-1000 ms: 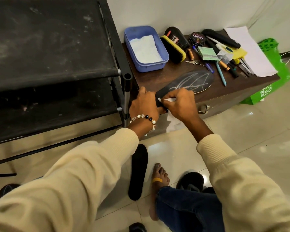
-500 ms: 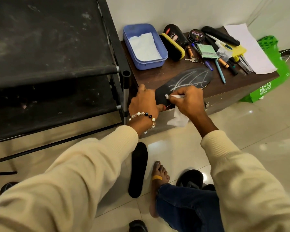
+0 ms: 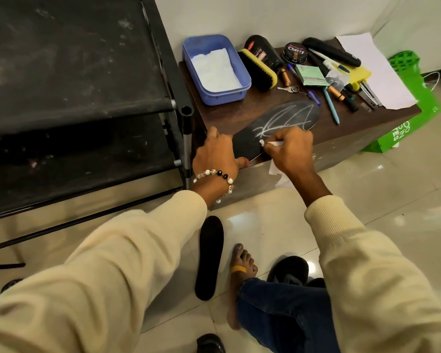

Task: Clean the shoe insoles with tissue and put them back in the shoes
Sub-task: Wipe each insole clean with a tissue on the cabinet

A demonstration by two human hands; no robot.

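Both arms in long cream knit sleeves, soft and loosely creased, each ending in a ribbed cuff at the wrist: left sleeve (image 3: 92,271), right sleeve (image 3: 374,271). Left wrist carries a bead bracelet (image 3: 215,178): white and clear round beads with a few black ones, a short strand hanging below the wrist. Left hand (image 3: 215,156) and right hand (image 3: 289,151) bare, no rings to be seen. Legs in dark blue jeans (image 3: 285,317), creased at the hem. One foot (image 3: 241,271) bare, with a yellow band (image 3: 238,269) across it just behind the toes.
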